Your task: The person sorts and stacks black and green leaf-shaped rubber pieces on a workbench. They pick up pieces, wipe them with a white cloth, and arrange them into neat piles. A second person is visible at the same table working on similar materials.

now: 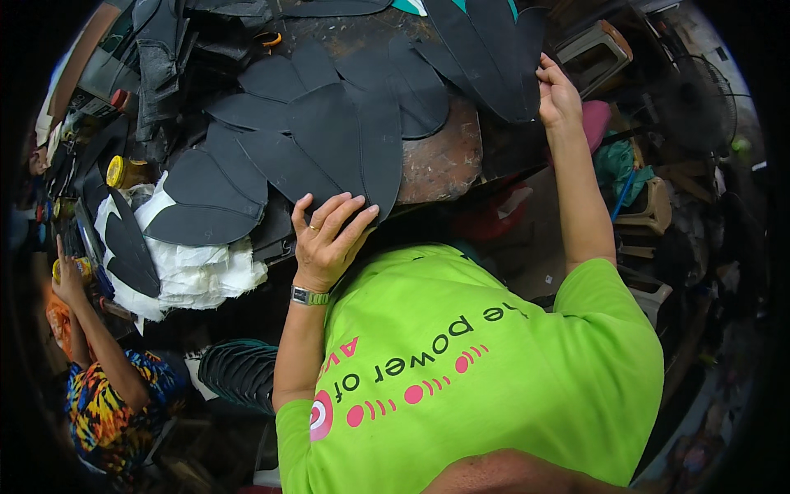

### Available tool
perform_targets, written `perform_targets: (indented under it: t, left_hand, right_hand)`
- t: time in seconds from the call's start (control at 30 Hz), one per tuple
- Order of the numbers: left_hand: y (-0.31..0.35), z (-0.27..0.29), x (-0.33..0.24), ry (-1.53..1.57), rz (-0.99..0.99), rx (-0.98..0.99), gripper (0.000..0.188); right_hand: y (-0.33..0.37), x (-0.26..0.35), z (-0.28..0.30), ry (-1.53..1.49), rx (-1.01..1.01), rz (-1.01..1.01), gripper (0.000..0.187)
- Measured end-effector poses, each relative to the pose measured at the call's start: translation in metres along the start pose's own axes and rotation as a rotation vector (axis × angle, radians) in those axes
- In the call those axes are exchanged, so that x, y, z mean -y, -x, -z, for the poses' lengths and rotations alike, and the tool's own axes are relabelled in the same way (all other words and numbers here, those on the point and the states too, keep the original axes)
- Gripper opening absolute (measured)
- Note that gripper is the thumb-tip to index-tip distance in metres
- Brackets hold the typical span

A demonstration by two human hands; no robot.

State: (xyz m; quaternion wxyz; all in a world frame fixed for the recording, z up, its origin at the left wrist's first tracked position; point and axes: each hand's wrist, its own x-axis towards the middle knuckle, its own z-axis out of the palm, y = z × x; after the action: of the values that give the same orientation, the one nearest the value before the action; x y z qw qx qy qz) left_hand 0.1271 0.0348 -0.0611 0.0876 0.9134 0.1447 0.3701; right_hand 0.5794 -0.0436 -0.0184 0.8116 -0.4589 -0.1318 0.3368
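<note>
My right hand (pixel 559 95) pinches the edge of a black shoe upper (pixel 504 70), a flat stitched piece at the table's right side. My left hand (pixel 327 240), with a ring and a watch, rests with fingers spread on the near edge of another black upper (pixel 329 136); its thumb is hidden. More black uppers (pixel 284 78) overlap behind that one, spread over the worn brown table (pixel 451 160). To the left, further uppers (pixel 206 193) lie partly on a white cloth bundle (pixel 193 276).
A yellow-lidded jar (pixel 125 173) stands left of the uppers. At the lower left is another person in a multicoloured shirt (pixel 123 403), one hand raised. A black stack (pixel 239 375) sits by my left arm. Plastic stools (pixel 592 53) and a fan (pixel 708 99) are at right.
</note>
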Motion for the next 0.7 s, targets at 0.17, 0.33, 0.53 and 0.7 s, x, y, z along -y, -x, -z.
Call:
perform_targets:
  t: [0.17,0.33,0.53,0.7]
  left_hand:
    - [0.003,0.001,-0.004,0.171,0.083,-0.349,0.022]
    - [0.003,0.006,-0.009,0.087,0.069,-0.387,0.021]
    - [0.015,0.011,-0.018,0.058,0.389,-0.474,0.037]
    - [0.018,0.011,-0.031,0.732,0.723,-0.674,0.059]
  right_hand:
    - [0.008,-0.01,-0.005,-0.022,-0.044,-0.033,0.035]
    - [0.011,-0.018,-0.01,-0.08,-0.037,-0.106,0.039]
    - [0.025,-0.026,-0.013,-0.044,-0.051,-0.149,0.041]
    - [0.033,-0.031,-0.012,-0.044,-0.045,-0.193,0.04]
